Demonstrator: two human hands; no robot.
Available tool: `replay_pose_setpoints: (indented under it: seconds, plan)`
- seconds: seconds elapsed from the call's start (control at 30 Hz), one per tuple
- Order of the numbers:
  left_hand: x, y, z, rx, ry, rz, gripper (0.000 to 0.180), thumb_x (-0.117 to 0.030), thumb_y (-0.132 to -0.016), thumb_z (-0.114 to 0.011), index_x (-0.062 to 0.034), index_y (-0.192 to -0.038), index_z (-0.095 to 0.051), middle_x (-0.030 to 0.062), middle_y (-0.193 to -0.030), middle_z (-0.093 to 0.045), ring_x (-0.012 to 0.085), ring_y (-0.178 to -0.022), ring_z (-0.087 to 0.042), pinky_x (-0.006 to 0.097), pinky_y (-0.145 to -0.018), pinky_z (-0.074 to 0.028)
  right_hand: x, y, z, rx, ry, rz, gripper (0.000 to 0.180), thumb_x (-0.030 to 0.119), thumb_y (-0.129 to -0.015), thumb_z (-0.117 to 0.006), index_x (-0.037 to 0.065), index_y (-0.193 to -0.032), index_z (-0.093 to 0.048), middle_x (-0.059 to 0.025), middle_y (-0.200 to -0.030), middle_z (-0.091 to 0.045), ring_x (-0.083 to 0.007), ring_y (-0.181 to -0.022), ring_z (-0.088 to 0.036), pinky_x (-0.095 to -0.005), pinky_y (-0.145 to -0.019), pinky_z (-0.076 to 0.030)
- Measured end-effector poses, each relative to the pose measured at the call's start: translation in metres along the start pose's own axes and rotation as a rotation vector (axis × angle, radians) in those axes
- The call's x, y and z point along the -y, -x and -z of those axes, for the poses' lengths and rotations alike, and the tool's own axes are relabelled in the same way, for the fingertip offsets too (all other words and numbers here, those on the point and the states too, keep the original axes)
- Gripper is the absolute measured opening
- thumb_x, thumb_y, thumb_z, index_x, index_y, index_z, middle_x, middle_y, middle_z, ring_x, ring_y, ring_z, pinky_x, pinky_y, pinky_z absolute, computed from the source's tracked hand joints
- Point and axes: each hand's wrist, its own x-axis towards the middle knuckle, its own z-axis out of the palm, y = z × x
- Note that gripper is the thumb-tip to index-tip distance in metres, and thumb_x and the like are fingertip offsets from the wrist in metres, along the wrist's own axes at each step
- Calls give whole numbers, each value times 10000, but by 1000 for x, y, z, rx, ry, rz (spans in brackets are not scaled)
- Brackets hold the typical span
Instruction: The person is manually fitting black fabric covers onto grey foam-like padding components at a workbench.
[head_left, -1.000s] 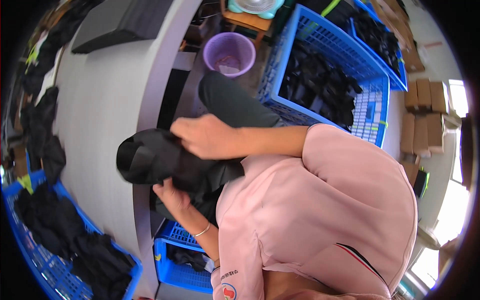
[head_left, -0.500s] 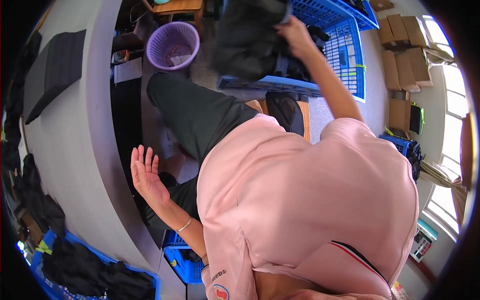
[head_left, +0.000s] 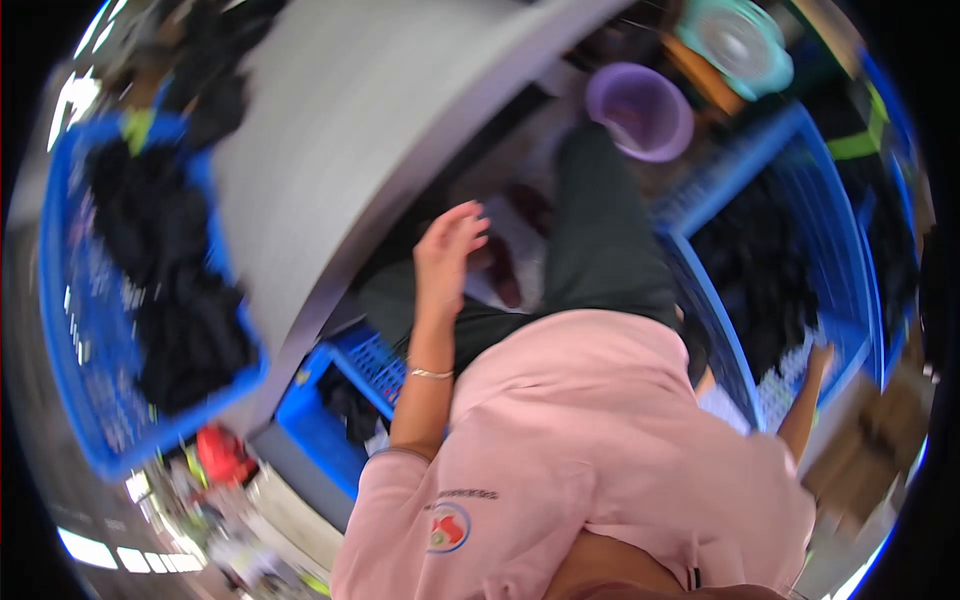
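My left hand [head_left: 452,255] is hovering over my dark trousers [head_left: 610,230], near the edge of the grey table [head_left: 320,120]; its fingers are parting loosely, curling a little, and holding nothing. My right arm is stretching out to the side, and my right hand [head_left: 822,357] is showing small at the near end of the large blue crate [head_left: 722,312] (blur is hiding its fingers, so I can't say how far they are opening or whether they are gripping anything). The black pieces [head_left: 755,265] are lying heaped inside that crate, near this hand. A purple basket [head_left: 645,105] is standing beyond my knee.
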Motion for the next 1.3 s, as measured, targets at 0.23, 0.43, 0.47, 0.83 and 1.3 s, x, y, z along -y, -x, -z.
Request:
replay_pose_setpoints:
  seconds: [0.23, 0.43, 0.47, 0.83, 1.3]
  plan:
    - [-79, 0, 69, -674, -430, -607, 180, -97, -942, -647, -14, -1087, -716, 89, -1103, -712, 139, -1011, -643, 289, -911, -496, 435, 156, 77, 85, -551, 867, 460, 12, -862, -626, 30, -1316, -551, -203, -1451, -458, -402, -1302, -452, -447, -1089, -383]
    - [-121, 13, 193, -1153, -1144, -840, 268, -77, -848, -708, -64, -1115, -705, 150, -1290, -619, 337, -1258, -532, 424, -1073, -398, 587, 213, 207, -14, -640, 1413, 434, -6, -893, -573, 39, -1323, -551, -155, -1494, -435, -387, -1290, -467, -451, -1099, -371]
    - [-125, 15, 205, -1340, -1248, -863, 276, -82, -833, -725, -70, -1109, -716, 144, -1283, -624, 334, -1251, -531, 415, -1050, -416, 599, 221, 219, 28, -661, 1441, 417, -4, -897, -569, 34, -1313, -558, -156, -1492, -436, -379, -1285, -474, -444, -1090, -384]
    - [-145, 40, 233, -1484, -748, -857, 239, -203, -920, -705, -1, -1046, -695, 106, -1017, -704, 242, -903, -655, 334, -819, -503, 683, 289, 298, -107, -851, 1804, 394, -3, -807, -590, -13, -1200, -614, -182, -1431, -483, -337, -1213, -550, -441, -1046, -440]
    - [-100, -28, 104, -827, -108, -604, 484, -128, -881, -735, -15, -1319, -564, 104, -1254, -610, 191, -1166, -545, 330, -976, -446, 732, 313, 349, -209, -1052, 1896, 362, -5, -765, -602, -25, -1124, -645, -169, -1306, -582, -310, -1153, -594, -432, -1016, -472]
